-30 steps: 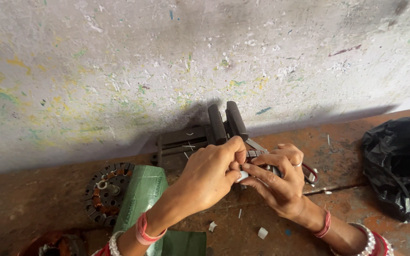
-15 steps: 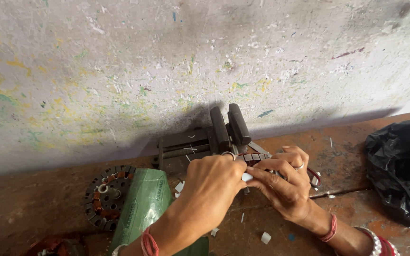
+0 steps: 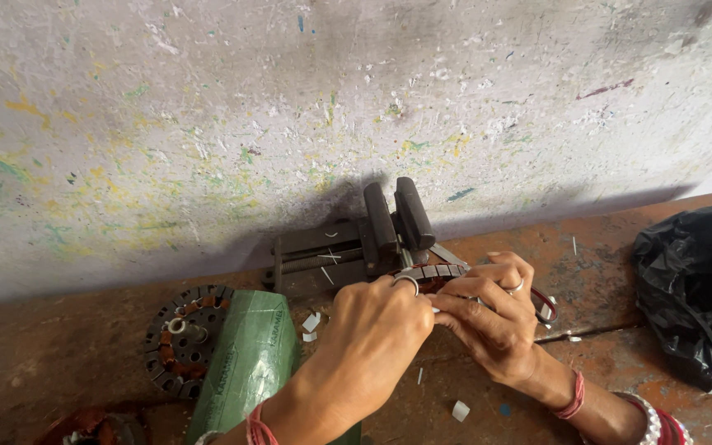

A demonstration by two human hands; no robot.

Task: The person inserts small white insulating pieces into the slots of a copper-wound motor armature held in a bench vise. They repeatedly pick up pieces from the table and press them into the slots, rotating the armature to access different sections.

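Hands, left [image 3: 377, 330] and right [image 3: 488, 317], pinch ring-shaped stator [image 3: 447, 272] at bench [image 3: 84, 363] back edge beside vise [image 3: 372, 235]; black bag [image 3: 694, 288] right, green roll [image 3: 249, 363] left.

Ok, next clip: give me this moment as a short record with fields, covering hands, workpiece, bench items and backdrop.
left hand: left hand, ring on a finger, fingertips pressed at the workpiece
right hand: right hand gripping the same piece from the other side
workpiece: slotted round motor core, mostly hidden by the hands, beside the bench vise
bench items: second wound core, green wrapped roll, black plastic bag, small white scraps
backdrop: paint-flecked wall
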